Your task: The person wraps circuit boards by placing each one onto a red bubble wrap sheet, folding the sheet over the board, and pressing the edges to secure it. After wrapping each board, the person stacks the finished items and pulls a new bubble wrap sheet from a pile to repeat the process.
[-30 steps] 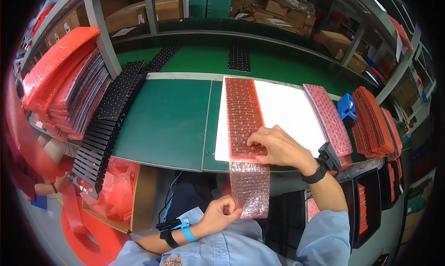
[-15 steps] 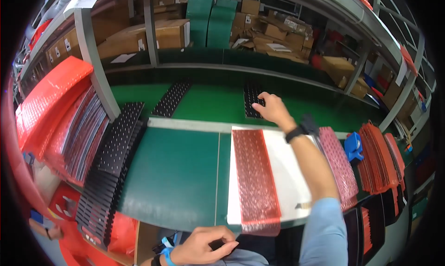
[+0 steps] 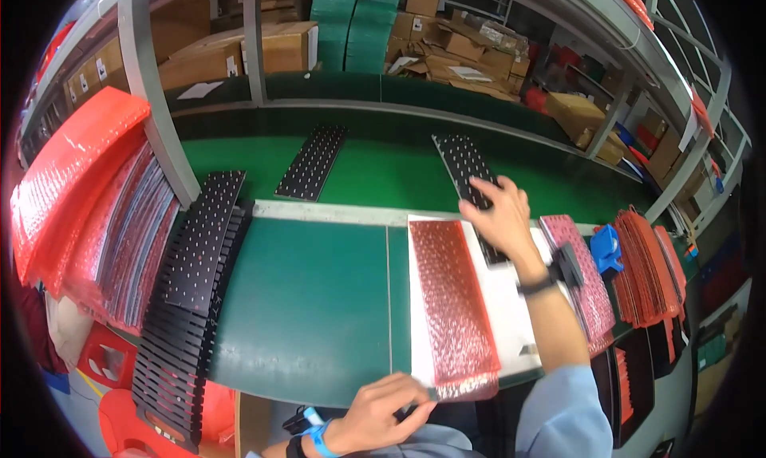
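Black white-dotted panel (image 3: 464, 163) is slanting from the green belt (image 3: 383, 169) over the white sheet (image 3: 512, 314), just right of the red bubble-wrap pouch (image 3: 453, 306); the right hand (image 3: 507, 221) is spreading its thumb and fingers over it, and I cannot tell whether they are gripping its edges. The left hand (image 3: 383, 414) is curling loosely beside the pouch's near end, and I cannot tell whether it is pinching the corner

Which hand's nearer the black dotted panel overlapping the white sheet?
Right. The right hand is across the black dotted panel; the left hand is farther off, by the near end of the red bubble sleeve.
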{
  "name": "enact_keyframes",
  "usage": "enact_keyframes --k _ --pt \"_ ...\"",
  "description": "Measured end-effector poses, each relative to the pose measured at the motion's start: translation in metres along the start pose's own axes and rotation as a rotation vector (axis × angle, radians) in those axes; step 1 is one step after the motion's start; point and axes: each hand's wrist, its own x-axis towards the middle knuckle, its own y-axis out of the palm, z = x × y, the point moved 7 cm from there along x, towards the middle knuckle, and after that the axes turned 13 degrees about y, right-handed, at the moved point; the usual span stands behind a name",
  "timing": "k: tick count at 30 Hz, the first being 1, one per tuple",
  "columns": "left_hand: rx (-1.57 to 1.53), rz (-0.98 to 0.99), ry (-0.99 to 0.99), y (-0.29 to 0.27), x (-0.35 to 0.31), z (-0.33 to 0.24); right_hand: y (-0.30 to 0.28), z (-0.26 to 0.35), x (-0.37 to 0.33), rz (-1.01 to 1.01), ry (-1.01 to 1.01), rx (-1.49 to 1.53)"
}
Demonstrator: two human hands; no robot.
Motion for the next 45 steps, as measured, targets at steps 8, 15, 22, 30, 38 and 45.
enact_keyframes --k 8,15,22,30,38,45 --pt "0.106 -0.064 0.166 0.01 -0.009 -0.005 -0.009 0.002 -0.168 0.074 0.069 -0.037" --pt "0.167 -0.096 0.147 0.007 -0.017 -0.008 0.011 0.007 -0.176 0.131 0.063 -0.036" --pt "0.371 -0.048 0.237 0.03 0.003 -0.01 0.013 0.007 -0.168 0.18 0.006 -0.123" --pt "0.652 0.315 0.213 0.091 0.013 0.028 0.072 -0.01 0.007 0.571 -0.292 0.042" --pt "0.635 0.384 0.148 0.09 0.007 0.032 0.123 0.018 0.036 1.018 -0.324 -0.21" --pt "0.719 0.34 0.18 0.09 0.009 0.026 0.095 0.035 0.046 0.968 -0.342 -0.208"
